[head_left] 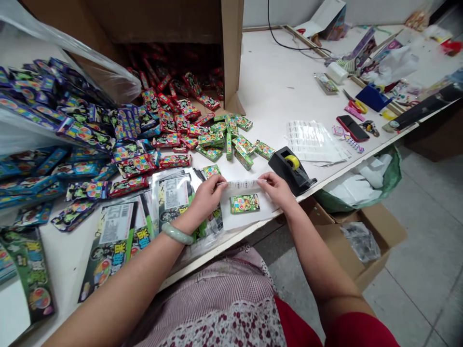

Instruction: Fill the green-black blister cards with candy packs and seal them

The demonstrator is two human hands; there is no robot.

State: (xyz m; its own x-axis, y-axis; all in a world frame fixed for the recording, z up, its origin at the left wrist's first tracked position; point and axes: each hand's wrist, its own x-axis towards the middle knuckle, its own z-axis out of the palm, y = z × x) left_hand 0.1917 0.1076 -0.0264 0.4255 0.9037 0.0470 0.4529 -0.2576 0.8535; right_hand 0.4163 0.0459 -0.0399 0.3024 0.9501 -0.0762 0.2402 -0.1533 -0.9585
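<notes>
Between my hands lies a white sheet of round stickers (238, 220), its far edge lifted or folded so that a row of printed circles shows. My left hand (209, 196) pinches that edge at the left, thumb against fingers. At the right end my right hand (278, 189) pinches the same edge. On the sheet's plain white part rests a small green candy box (245, 203), touched by neither hand. A black tape dispenser (289, 168) with a yellow core stands just beyond my right hand. Left of the sheet are printed plastic pouches (173, 195), partly behind my left forearm.
Green boxes (226, 135), red boxes (173, 120), and purple and blue boxes (83, 125) pile up at the left. A large cardboard box (231, 58) stands behind. More sticker sheets (313, 140), a phone (352, 128) and scissors (356, 105) lie right. Below the edge sits a waste bag (365, 185).
</notes>
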